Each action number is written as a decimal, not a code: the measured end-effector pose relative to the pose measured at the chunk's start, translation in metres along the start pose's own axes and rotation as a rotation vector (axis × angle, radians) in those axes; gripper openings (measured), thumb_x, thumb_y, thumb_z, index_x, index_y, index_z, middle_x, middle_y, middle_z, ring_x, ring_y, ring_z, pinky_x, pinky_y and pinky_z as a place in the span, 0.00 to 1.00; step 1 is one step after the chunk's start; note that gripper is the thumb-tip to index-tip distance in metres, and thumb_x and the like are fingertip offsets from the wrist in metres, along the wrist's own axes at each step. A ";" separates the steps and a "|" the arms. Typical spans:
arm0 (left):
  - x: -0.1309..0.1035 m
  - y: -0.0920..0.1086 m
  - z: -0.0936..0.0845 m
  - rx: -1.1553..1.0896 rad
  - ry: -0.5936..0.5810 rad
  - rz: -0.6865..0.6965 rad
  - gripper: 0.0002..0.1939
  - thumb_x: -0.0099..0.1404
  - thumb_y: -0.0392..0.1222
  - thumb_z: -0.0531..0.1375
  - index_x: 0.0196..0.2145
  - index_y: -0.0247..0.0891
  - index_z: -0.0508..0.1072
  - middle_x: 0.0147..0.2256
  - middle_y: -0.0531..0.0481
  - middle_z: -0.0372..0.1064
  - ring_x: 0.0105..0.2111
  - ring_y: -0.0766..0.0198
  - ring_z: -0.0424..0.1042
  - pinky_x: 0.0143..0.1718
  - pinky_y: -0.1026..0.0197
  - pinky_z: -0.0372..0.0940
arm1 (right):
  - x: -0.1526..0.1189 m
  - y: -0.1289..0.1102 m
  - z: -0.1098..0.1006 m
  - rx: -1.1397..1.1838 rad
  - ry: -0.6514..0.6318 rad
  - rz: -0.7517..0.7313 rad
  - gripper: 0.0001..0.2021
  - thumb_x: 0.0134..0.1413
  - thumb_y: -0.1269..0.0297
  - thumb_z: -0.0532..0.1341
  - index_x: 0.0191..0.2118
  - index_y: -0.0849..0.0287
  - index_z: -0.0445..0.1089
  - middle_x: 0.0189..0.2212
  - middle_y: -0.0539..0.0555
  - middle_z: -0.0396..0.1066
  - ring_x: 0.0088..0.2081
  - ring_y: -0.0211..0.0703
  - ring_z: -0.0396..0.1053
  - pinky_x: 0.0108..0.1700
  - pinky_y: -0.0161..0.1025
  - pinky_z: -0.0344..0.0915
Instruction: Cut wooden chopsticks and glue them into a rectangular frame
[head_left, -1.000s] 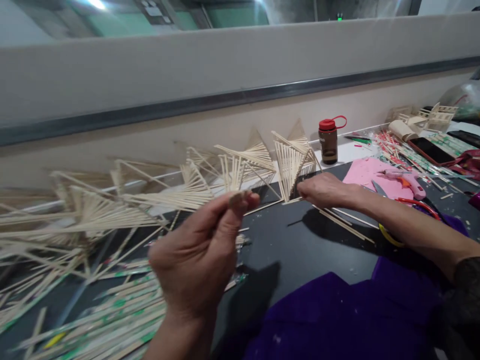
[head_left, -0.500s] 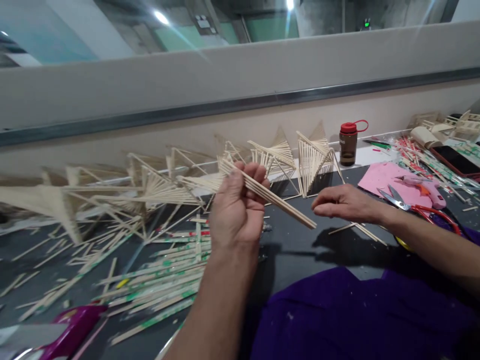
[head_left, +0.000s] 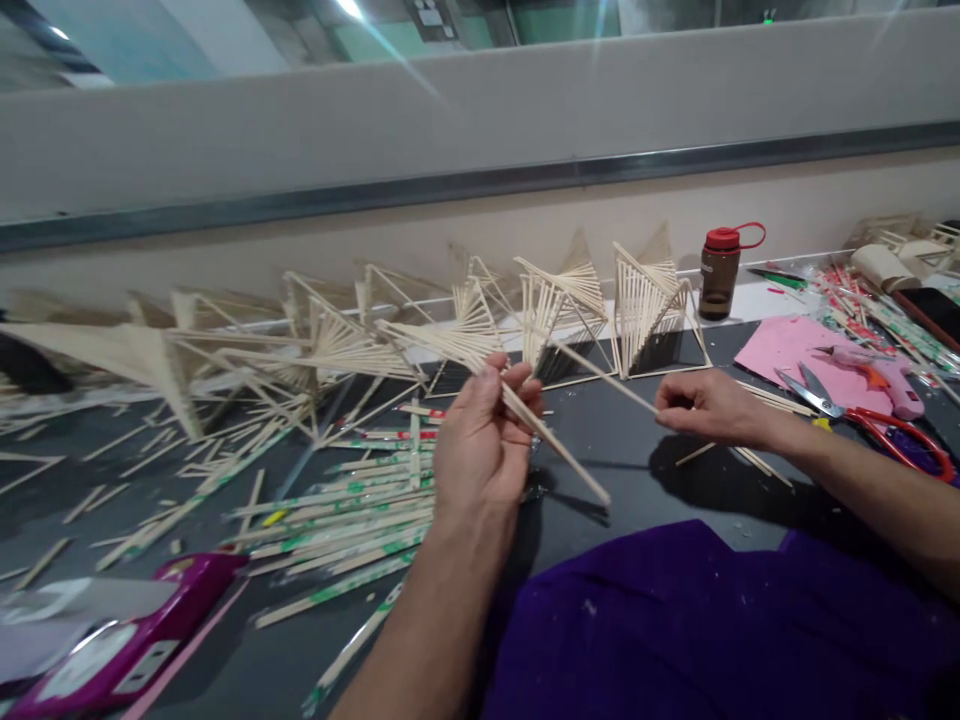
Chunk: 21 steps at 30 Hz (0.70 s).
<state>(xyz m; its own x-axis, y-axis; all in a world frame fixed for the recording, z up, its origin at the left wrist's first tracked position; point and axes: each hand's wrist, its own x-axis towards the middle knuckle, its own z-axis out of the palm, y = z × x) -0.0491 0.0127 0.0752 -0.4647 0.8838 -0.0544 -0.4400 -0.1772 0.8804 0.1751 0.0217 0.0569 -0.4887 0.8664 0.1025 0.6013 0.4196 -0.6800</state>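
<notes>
My left hand (head_left: 487, 435) is closed around a few thin wooden sticks (head_left: 562, 450), which slant down to the right past my fingers. To the right, my right hand (head_left: 694, 405) pinches the near end of a single wooden stick (head_left: 607, 378); it points up and left, apart from the held bunch. Behind both hands, lattice structures of fanned sticks (head_left: 649, 305) stand along the wall. Paper-wrapped sticks (head_left: 360, 545) lie in a pile left of my left forearm.
At the right are a red-lidded bottle (head_left: 718, 275), red-handled scissors (head_left: 862, 415), pink sheet (head_left: 776, 345) and pink glue gun (head_left: 874, 375). A magenta tool (head_left: 161, 630) lies at lower left. Purple cloth (head_left: 675, 620) fills the lower right.
My right hand, empty before, now holds one stick away from the bunch. The bunch in my left hand looks thinner and tilts more steeply. The whole view has shifted slightly.
</notes>
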 end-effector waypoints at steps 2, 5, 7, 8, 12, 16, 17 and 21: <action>-0.009 0.013 -0.007 0.098 -0.053 0.232 0.04 0.62 0.35 0.60 0.32 0.38 0.76 0.19 0.57 0.70 0.16 0.76 0.62 0.17 0.74 0.59 | 0.003 0.010 -0.011 -0.114 0.062 0.026 0.05 0.56 0.68 0.58 0.31 0.59 0.70 0.27 0.48 0.71 0.29 0.34 0.64 0.32 0.32 0.56; -0.036 0.021 -0.013 0.499 -0.311 0.502 0.08 0.62 0.39 0.62 0.38 0.42 0.79 0.23 0.56 0.73 0.17 0.73 0.61 0.17 0.70 0.58 | 0.007 0.030 -0.029 -0.343 0.131 0.065 0.07 0.58 0.64 0.57 0.36 0.57 0.72 0.31 0.50 0.74 0.31 0.37 0.66 0.33 0.34 0.56; -0.055 0.010 -0.015 0.830 -0.665 0.620 0.09 0.64 0.40 0.60 0.40 0.45 0.79 0.25 0.54 0.75 0.21 0.70 0.67 0.23 0.68 0.63 | 0.009 0.045 -0.041 -0.506 0.127 0.086 0.09 0.59 0.64 0.56 0.38 0.56 0.74 0.35 0.52 0.76 0.33 0.39 0.68 0.33 0.35 0.55; -0.063 0.000 -0.016 0.934 -0.844 0.698 0.09 0.66 0.41 0.58 0.40 0.45 0.79 0.27 0.53 0.75 0.24 0.69 0.70 0.27 0.66 0.65 | 0.010 0.052 -0.046 -0.572 0.112 0.092 0.09 0.59 0.65 0.56 0.38 0.55 0.74 0.36 0.52 0.76 0.35 0.40 0.68 0.33 0.35 0.55; -0.080 -0.051 -0.020 1.211 -1.201 0.874 0.14 0.71 0.40 0.51 0.42 0.39 0.77 0.28 0.49 0.75 0.29 0.64 0.72 0.30 0.64 0.66 | 0.011 0.077 -0.057 -0.677 0.041 0.098 0.12 0.56 0.70 0.54 0.38 0.56 0.75 0.38 0.52 0.76 0.38 0.41 0.69 0.34 0.34 0.55; -0.075 -0.068 -0.019 1.278 -1.324 0.788 0.13 0.69 0.45 0.55 0.44 0.38 0.76 0.36 0.46 0.77 0.36 0.60 0.74 0.36 0.60 0.69 | 0.015 0.092 -0.054 -0.693 0.035 0.140 0.12 0.57 0.69 0.53 0.38 0.56 0.75 0.40 0.53 0.76 0.39 0.41 0.70 0.33 0.34 0.54; -0.069 -0.065 -0.018 1.255 -1.337 0.751 0.14 0.68 0.47 0.56 0.45 0.39 0.76 0.38 0.46 0.77 0.39 0.59 0.74 0.38 0.58 0.70 | 0.016 0.094 -0.052 -0.695 0.035 0.152 0.12 0.57 0.69 0.53 0.39 0.56 0.75 0.41 0.53 0.76 0.39 0.41 0.70 0.32 0.34 0.53; -0.020 -0.052 -0.007 1.284 -1.035 0.593 0.14 0.68 0.46 0.54 0.45 0.44 0.77 0.41 0.49 0.79 0.42 0.60 0.76 0.45 0.57 0.69 | 0.018 0.099 -0.044 -0.689 0.042 0.176 0.12 0.57 0.69 0.53 0.39 0.56 0.75 0.40 0.52 0.76 0.38 0.41 0.70 0.31 0.34 0.52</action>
<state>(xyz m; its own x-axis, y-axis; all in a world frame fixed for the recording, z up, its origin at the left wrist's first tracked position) -0.0229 0.0013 0.0274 0.5396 0.8099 0.2302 0.6627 -0.5771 0.4773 0.2534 0.0906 0.0232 -0.3312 0.9410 0.0702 0.9387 0.3361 -0.0771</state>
